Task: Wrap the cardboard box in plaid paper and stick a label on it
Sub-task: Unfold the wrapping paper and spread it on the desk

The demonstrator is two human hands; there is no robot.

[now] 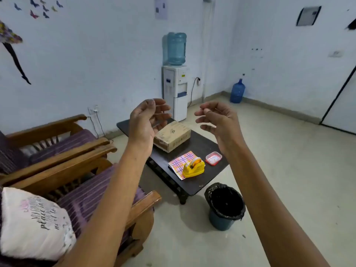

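Note:
A brown cardboard box (173,136) sits on the far half of a low dark table (200,182). Nearer me lies folded plaid paper (180,161), pink and yellow, with a yellow tape dispenser (193,167) standing on its right part. A small clear container with a red base (213,158) sits to the right of them. My left hand (147,120) and my right hand (218,121) are raised in the air in front of the table, palms facing each other, fingers loosely curled and holding nothing. My left hand overlaps the box's left corner in view.
A black-lined bin (225,206) stands on the floor by the table's near right corner. Wooden armchairs with purple cushions (81,191) fill the left, a white pillow (34,222) on the nearest. A water dispenser (175,83) stands behind the table, a blue bottle (237,91) by the far wall.

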